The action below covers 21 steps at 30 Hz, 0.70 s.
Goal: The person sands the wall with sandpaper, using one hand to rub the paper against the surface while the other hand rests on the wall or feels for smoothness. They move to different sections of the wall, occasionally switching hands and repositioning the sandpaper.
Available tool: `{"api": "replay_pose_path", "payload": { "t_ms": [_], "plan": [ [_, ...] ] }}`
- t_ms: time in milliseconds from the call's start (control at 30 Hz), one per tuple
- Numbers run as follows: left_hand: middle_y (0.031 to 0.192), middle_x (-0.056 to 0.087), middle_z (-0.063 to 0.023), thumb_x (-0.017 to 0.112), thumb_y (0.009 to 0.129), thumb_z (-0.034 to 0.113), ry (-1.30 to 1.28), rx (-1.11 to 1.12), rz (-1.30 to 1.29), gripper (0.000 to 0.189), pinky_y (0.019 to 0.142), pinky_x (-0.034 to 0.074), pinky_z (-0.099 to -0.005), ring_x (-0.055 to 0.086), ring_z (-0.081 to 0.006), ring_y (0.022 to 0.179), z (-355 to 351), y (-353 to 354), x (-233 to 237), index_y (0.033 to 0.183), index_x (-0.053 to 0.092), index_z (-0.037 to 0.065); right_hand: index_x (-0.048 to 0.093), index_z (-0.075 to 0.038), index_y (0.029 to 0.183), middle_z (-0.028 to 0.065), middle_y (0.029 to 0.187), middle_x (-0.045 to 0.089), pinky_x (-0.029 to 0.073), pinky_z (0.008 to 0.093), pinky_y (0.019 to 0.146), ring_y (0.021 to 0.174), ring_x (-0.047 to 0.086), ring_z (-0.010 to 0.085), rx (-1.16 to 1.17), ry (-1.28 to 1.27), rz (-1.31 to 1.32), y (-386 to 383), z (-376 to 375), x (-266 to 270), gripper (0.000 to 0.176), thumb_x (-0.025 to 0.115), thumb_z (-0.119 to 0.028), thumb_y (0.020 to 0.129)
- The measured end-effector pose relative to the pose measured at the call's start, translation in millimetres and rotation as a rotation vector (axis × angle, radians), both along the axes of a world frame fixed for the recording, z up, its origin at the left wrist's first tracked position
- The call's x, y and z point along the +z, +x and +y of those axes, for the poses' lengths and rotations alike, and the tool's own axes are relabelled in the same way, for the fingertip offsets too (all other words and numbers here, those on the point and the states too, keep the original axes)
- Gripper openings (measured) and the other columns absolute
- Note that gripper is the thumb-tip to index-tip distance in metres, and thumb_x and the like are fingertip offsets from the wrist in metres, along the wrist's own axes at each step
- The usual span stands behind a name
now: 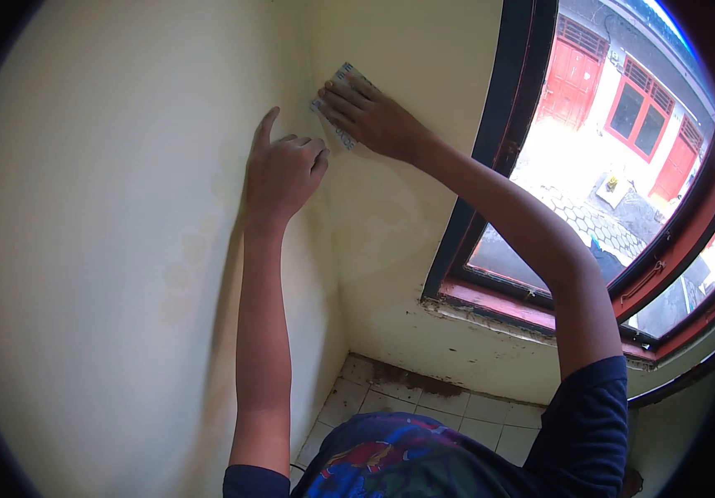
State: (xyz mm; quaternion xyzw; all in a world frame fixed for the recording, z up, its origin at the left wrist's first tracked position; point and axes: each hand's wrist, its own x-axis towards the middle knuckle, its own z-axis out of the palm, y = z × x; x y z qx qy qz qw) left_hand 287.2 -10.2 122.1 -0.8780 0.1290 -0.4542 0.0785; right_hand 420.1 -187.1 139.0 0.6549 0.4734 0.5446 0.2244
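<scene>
My right hand lies flat over a sheet of sandpaper, pressing it against the cream wall near the corner. Grey printed backing shows around the fingers at the sheet's edges. To the left, my left hand is raised beside the adjoining wall, back of the hand towards me. One finger points up and the others are bent, with the thumb out to the side. Nothing shows in this hand.
A dark-framed window with a red sill stands to the right, below my right forearm. Outside are red doors and a paved yard. White floor tiles meet the walls below, with brown dirt along the edge.
</scene>
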Motion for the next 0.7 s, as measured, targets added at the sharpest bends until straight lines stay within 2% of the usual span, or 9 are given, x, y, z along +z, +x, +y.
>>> {"api": "replay_pose_path", "payload": {
  "t_ms": [67, 133, 233, 367, 433, 467, 533, 633, 700],
  "plan": [
    [0.077, 0.072, -0.0057, 0.062, 0.093, 0.022, 0.013, 0.007, 0.0, 0.017, 0.118, 0.033, -0.0448, 0.069, -0.0185, 0.077, 0, -1, -2, 0.085, 0.071, 0.011, 0.058, -0.009, 0.134, 0.0055, 0.147, 0.053, 0.027, 0.0427, 0.124, 0.139, 0.047, 0.0223, 0.014, -0.141, 0.102, -2, -6, -24, 0.042, 0.056, -0.02, 0.093],
    [0.075, 0.071, -0.0066, 0.062, 0.093, 0.022, 0.015, 0.017, 0.035, 0.016, 0.119, 0.031, -0.045, 0.069, -0.0192, 0.076, 0, 0, -1, 0.085, 0.071, 0.012, 0.06, -0.011, 0.131, 0.006, 0.142, 0.057, 0.033, 0.0436, 0.121, 0.132, 0.053, 0.0234, 0.049, -0.487, 0.16, 1, -24, -45, 0.038, 0.055, -0.019, 0.094],
    [0.068, 0.067, -0.0078, 0.061, 0.091, 0.018, 0.002, -0.095, -0.026, 0.019, 0.12, 0.03, -0.0453, 0.067, -0.0218, 0.069, 3, 2, -4, 0.075, 0.069, 0.011, 0.06, -0.014, 0.132, 0.0066, 0.141, 0.058, 0.039, 0.0432, 0.117, 0.129, 0.056, 0.0244, 0.113, -0.519, 0.349, 21, -29, -12, 0.039, 0.054, -0.019, 0.094],
    [0.068, 0.068, -0.0072, 0.06, 0.092, 0.019, 0.028, -0.04, -0.007, 0.019, 0.121, 0.028, -0.0454, 0.067, -0.0223, 0.069, 6, 12, -6, 0.077, 0.069, 0.011, 0.056, -0.014, 0.139, 0.0054, 0.141, 0.06, 0.042, 0.0389, 0.113, 0.131, 0.056, 0.0249, 0.183, 0.116, 0.024, 27, -28, 128, 0.05, 0.055, -0.009, 0.09],
    [0.067, 0.067, -0.0064, 0.06, 0.092, 0.019, -0.02, -0.042, -0.005, 0.02, 0.121, 0.028, -0.0452, 0.067, -0.022, 0.069, 4, 12, -8, 0.076, 0.07, 0.011, 0.056, -0.013, 0.14, 0.0055, 0.144, 0.057, 0.037, 0.0392, 0.117, 0.134, 0.052, 0.0232, 0.138, 0.411, 0.06, 14, -33, 152, 0.055, 0.054, -0.004, 0.086],
    [0.067, 0.067, -0.0064, 0.06, 0.092, 0.019, -0.02, -0.034, -0.01, 0.02, 0.121, 0.028, -0.0452, 0.067, -0.022, 0.069, 3, 9, -8, 0.076, 0.07, 0.011, 0.056, -0.012, 0.14, 0.0062, 0.145, 0.056, 0.036, 0.0398, 0.119, 0.135, 0.051, 0.0234, 0.105, 0.512, 0.09, 2, -32, 146, 0.055, 0.053, -0.003, 0.085],
    [0.072, 0.07, -0.0048, 0.062, 0.093, 0.022, 0.056, 0.067, 0.031, 0.018, 0.12, 0.03, -0.0441, 0.068, -0.0192, 0.073, 1, 4, -3, 0.081, 0.071, 0.011, 0.061, -0.005, 0.131, 0.0113, 0.139, 0.06, 0.036, 0.0415, 0.118, 0.135, 0.051, 0.0267, 0.059, 0.384, -0.134, 14, -14, 86, 0.043, 0.054, -0.009, 0.088],
    [0.072, 0.07, -0.004, 0.061, 0.093, 0.022, 0.036, 0.08, 0.072, 0.02, 0.12, 0.03, -0.0438, 0.067, -0.0187, 0.073, 0, 3, -3, 0.08, 0.071, 0.012, 0.058, -0.007, 0.134, 0.0084, 0.144, 0.055, 0.03, 0.042, 0.122, 0.138, 0.048, 0.0238, -0.003, -0.005, 0.065, -5, -5, -18, 0.045, 0.055, -0.016, 0.09],
    [0.072, 0.07, -0.0036, 0.061, 0.094, 0.022, 0.046, 0.09, 0.071, 0.02, 0.12, 0.03, -0.0438, 0.067, -0.0186, 0.072, 0, 2, -2, 0.08, 0.071, 0.012, 0.055, -0.011, 0.138, 0.0054, 0.146, 0.054, 0.028, 0.0412, 0.124, 0.138, 0.048, 0.022, 0.04, -0.126, 0.148, 0, -10, -35, 0.049, 0.056, -0.018, 0.09]
  ]
}}
